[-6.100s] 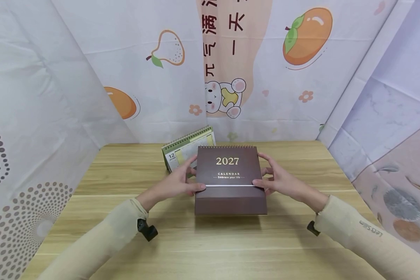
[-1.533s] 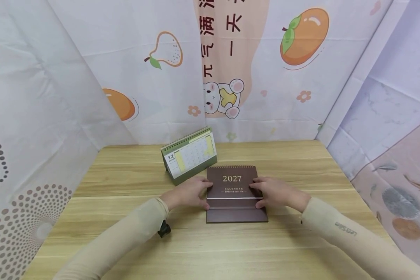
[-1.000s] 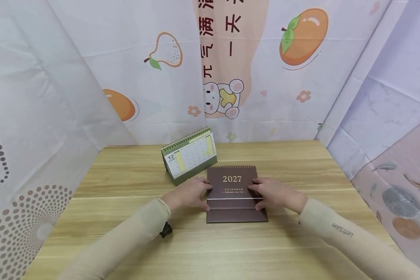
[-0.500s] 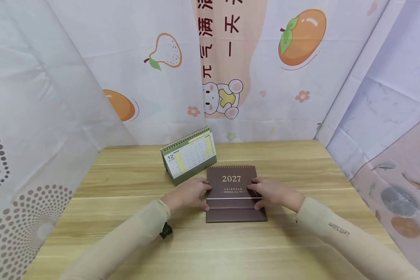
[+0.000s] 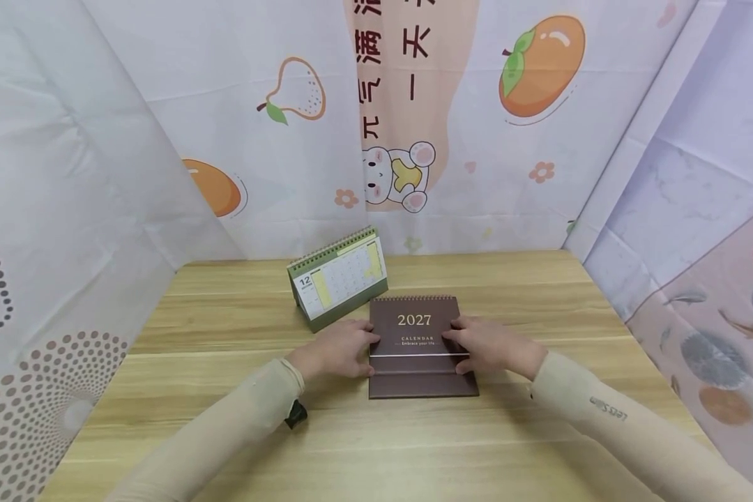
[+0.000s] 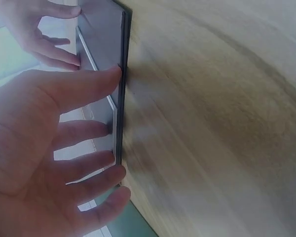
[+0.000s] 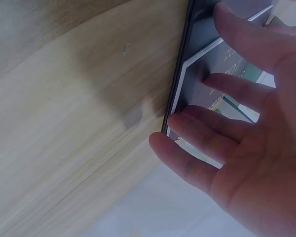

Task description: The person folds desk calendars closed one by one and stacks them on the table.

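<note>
A dark brown desk calendar (image 5: 415, 331) with gold "2027" lettering and a spiral along its far edge appears to lie flat on the wooden table. My left hand (image 5: 341, 348) touches its left side, fingers extended and fingertips at the edge in the left wrist view. On the opposite side, my right hand (image 5: 492, 346) rests with its thumb and fingertips on the cover near the right edge. In the right wrist view, the fingers (image 7: 187, 160) are spread and fairly straight along that edge. The calendar's underside is hidden.
A green desk calendar (image 5: 345, 275) showing a month page stands propped up behind and to the left, close to the brown one's far left corner. The wooden table (image 5: 414, 453) ends at a patterned cloth (image 5: 276, 181) behind; cloths also hang at both sides.
Several seconds ago both hands held the brown calendar higher, overlapping the green one; it has come down nearer me onto the table. Over the last second and a half, hands and calendar barely move.
</note>
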A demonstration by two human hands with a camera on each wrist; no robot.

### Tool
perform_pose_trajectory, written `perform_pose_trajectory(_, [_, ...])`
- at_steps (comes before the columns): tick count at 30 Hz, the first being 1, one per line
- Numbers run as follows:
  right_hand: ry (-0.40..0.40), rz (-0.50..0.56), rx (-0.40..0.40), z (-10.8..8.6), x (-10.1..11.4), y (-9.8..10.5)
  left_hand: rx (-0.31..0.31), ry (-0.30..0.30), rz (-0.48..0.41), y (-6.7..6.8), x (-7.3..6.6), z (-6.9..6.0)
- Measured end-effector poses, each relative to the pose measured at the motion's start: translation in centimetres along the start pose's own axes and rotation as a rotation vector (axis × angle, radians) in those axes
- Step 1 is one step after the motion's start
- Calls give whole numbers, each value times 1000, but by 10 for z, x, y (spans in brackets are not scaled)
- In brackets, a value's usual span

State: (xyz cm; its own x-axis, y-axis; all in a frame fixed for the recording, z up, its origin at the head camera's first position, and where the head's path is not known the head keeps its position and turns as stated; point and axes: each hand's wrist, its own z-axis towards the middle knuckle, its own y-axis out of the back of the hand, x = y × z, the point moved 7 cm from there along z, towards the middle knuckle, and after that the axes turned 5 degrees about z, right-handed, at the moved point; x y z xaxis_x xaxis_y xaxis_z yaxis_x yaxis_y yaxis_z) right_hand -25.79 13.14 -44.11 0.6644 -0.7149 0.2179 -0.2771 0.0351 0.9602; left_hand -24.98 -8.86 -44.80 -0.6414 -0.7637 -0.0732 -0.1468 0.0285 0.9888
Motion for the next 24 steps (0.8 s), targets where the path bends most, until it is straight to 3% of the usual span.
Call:
perform_pose_trajectory(10, [4,-38,6,-5,5,-1,-10,11,-12,5,1,-2])
perform_pose_trajectory(15, [48,-6,-52,-1,2,7,-60,-28,-96,19,8,-10])
perform_pose_trajectory(20, [137,111,-113,11,0,29,-12,-144,-305,45,20,-28])
perform_pose_trajectory(24, [152,301,-116,28,0,59,46,-148,-520,77,35,-49])
